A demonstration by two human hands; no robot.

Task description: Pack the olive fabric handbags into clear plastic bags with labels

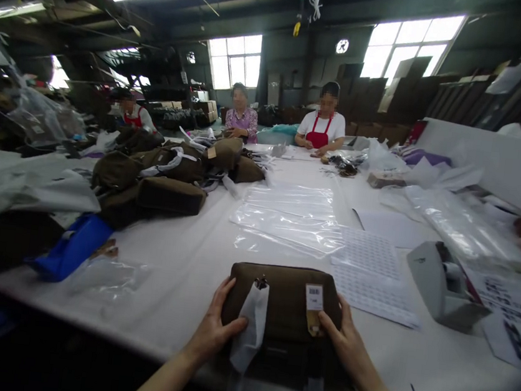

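Observation:
A dark olive-brown bag [286, 305] is held between my two hands at the table's front edge. My left hand [217, 319] grips its left side, with the thumb on a strip of white wrapping [253, 320] that covers a strap or pull. My right hand [343, 330] holds the right side, its thumb against a hang tag [314, 308] with a white label. Below, part of the bag lies in shadow. Just beyond it is a stack of clear plastic bags [289, 214].
Similar brown bags [171, 195] are piled on the left, near a blue tape dispenser [76, 247]. Label sheets [371, 271] and a grey tape dispenser [445, 289] lie to the right. Co-workers [322, 127] are at the far side of the white table [175, 286].

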